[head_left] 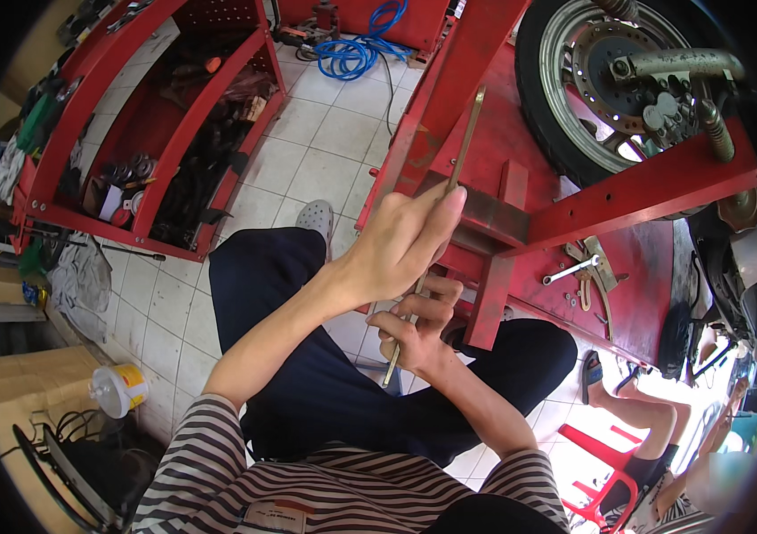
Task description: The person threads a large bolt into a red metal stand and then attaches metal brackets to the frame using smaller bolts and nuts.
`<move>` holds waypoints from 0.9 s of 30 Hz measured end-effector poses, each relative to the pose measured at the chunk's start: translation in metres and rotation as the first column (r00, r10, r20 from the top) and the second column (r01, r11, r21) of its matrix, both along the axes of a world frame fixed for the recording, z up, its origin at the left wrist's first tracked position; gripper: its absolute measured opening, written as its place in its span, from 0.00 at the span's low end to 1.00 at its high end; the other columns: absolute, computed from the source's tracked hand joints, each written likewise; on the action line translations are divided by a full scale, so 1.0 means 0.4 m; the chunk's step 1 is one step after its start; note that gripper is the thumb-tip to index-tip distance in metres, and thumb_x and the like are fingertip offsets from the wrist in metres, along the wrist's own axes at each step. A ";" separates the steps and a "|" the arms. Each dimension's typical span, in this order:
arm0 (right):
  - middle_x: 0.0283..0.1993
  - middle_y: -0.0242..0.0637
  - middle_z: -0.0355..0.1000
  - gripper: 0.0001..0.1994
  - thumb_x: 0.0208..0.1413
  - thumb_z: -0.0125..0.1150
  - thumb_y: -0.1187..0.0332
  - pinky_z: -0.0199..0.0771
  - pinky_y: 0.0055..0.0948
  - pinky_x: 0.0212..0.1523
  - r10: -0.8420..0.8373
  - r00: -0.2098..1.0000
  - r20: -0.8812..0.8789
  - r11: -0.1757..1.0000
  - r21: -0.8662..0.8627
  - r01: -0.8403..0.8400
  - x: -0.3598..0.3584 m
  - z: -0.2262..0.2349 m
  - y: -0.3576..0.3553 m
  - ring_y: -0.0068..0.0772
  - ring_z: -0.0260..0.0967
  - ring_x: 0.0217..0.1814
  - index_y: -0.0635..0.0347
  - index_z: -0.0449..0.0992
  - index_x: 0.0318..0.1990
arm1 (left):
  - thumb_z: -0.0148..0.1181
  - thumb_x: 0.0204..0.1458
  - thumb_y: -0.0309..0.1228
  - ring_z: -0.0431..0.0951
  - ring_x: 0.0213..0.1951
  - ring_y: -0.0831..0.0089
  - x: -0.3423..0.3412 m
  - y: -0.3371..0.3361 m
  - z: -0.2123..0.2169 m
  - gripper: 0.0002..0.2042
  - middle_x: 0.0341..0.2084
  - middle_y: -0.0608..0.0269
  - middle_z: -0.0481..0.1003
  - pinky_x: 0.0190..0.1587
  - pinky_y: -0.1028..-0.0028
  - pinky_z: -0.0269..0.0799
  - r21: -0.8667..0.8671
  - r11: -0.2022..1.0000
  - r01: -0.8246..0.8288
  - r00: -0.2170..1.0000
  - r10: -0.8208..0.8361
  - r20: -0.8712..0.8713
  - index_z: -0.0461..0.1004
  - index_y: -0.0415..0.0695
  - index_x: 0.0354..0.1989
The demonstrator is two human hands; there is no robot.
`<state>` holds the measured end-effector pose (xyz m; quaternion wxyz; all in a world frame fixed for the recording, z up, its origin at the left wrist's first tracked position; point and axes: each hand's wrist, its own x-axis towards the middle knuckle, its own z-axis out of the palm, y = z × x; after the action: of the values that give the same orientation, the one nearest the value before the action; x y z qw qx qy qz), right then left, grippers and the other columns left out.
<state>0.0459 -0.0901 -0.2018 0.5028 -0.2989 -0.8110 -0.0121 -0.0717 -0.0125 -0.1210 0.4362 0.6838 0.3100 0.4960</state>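
Observation:
Both hands grip one long, thin, flat metal bar (467,138), which slants from upper right to lower left over my lap. My left hand (392,245) is closed around its middle, thumb pointing up along it. Lower down, my right hand (420,329) has its fingers curled round the bar, and the lower end pokes out below them. Just beyond my hands stands a red steel frame (636,200) on a red platform (632,254). The bar's upper part passes in front of this frame; whether they touch, I cannot tell.
A combination wrench (571,270) and brass-coloured tools (599,271) lie on the platform below a motorcycle wheel (565,98). At left is a red tool cart (151,209). Blue hose (352,58) coils behind. A white tub (118,390) stands lower left; a person (650,418) sits lower right.

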 end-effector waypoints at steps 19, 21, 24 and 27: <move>0.40 0.23 0.65 0.20 0.37 0.75 0.65 0.69 0.31 0.37 0.201 0.973 0.110 0.974 0.084 -0.210 0.033 0.030 0.032 0.33 0.63 0.41 0.40 0.80 0.43 | 0.37 0.67 0.37 0.58 0.11 0.67 -0.003 -0.036 -0.021 0.18 0.11 0.60 0.58 0.17 0.69 0.53 -0.032 0.995 -0.098 0.995 0.098 -0.009 0.62 0.37 0.29; 0.40 0.22 0.67 0.20 0.37 0.76 0.67 0.69 0.31 0.38 0.198 0.971 0.135 0.972 0.100 -0.212 0.034 0.042 0.033 0.33 0.63 0.42 0.40 0.79 0.43 | 0.34 0.68 0.43 0.55 0.11 0.77 0.005 -0.031 -0.015 0.23 0.09 0.65 0.56 0.18 0.73 0.54 0.049 0.990 -0.129 0.992 0.129 0.002 0.60 0.41 0.23; 0.41 0.22 0.67 0.21 0.38 0.73 0.69 0.71 0.31 0.38 0.200 0.967 0.159 0.968 0.121 -0.220 0.041 0.062 0.039 0.31 0.64 0.39 0.41 0.79 0.44 | 0.35 0.68 0.44 0.57 0.12 0.75 0.000 -0.033 0.000 0.23 0.10 0.64 0.57 0.19 0.72 0.54 -0.158 0.987 -0.036 0.999 0.040 0.018 0.60 0.41 0.23; 0.42 0.23 0.67 0.21 0.40 0.68 0.69 0.74 0.31 0.38 0.203 0.964 0.170 0.959 0.163 -0.231 0.058 0.063 0.044 0.30 0.64 0.37 0.42 0.79 0.47 | 0.35 0.68 0.44 0.59 0.11 0.74 0.021 -0.036 -0.005 0.23 0.09 0.63 0.58 0.19 0.73 0.54 -0.114 0.991 -0.073 0.997 0.075 0.013 0.61 0.41 0.23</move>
<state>0.0691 -0.0726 -0.1764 0.4633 -0.1592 -0.8701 -0.0531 -0.0633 -0.0269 -0.1230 0.4584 0.6417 0.3590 0.4993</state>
